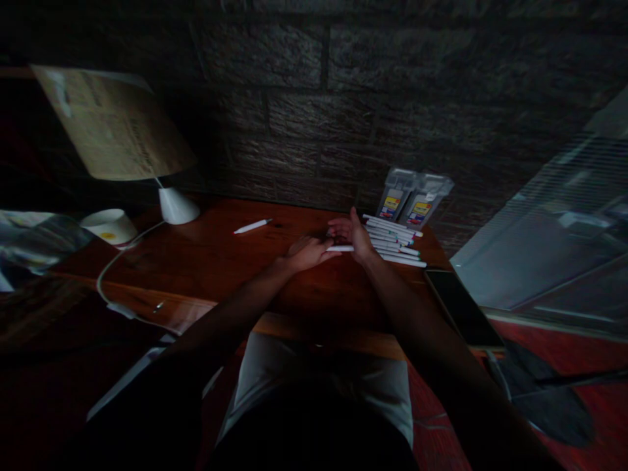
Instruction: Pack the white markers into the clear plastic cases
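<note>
Over the middle of the wooden table, my left hand [307, 252] is closed on a white marker [342, 248], which points to the right. Close beside the marker's right end is my right hand [357, 237], its fingers apart and its thumb raised. It seems to hold nothing, though whether the palm touches the marker I cannot tell. A pile of white markers [400, 247] with coloured ends lies just right of that hand, which hides part of it. Farther left, a single white marker [252, 227] with a reddish tip lies on the tabletop.
Two clear plastic cases [424, 204] stand behind the pile. A dark tablet-like device [464, 307] lies at the table's right edge. On the left are a lamp [179, 206], a white cup [108, 227] and a cable [101, 278]. A stone-block wall [294, 118] rises behind.
</note>
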### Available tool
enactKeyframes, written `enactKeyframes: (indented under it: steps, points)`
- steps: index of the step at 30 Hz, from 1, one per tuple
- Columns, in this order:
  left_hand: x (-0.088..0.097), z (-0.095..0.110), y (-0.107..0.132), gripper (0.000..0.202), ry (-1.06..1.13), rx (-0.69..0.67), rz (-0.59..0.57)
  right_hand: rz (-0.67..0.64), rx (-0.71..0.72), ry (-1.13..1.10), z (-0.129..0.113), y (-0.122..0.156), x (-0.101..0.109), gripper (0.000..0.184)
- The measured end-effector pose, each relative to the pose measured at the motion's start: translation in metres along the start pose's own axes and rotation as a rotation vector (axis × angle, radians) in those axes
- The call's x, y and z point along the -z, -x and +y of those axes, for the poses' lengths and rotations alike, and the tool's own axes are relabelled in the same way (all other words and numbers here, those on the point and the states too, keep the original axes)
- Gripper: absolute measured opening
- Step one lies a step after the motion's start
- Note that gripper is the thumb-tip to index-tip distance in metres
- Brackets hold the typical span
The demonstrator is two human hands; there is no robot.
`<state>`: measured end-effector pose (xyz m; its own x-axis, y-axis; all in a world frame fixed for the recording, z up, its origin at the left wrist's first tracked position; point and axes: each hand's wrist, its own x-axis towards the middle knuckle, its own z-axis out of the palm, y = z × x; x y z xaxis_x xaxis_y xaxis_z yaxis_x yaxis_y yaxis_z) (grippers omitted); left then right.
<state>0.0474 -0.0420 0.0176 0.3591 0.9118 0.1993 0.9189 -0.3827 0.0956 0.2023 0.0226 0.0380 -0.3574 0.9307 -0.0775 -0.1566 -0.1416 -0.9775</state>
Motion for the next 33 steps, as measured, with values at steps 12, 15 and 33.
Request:
enactKeyframes:
  steps: [12, 15, 33]
  points:
    - [0.008, 0.001, 0.002, 0.056, -0.151, -0.006, -0.102, -0.015, 0.066, 0.145, 0.009, -0.006, -0.006, 0.081]
    - [0.009, 0.001, 0.002, 0.053, -0.11, 0.001, -0.082, -0.013, 0.074, 0.171, 0.011, -0.007, -0.006, 0.079]
    - [0.035, -0.05, -0.036, 0.042, 0.033, -0.122, 0.341, 0.031, 0.176, 1.155, -0.076, 0.019, 0.102, 0.058]
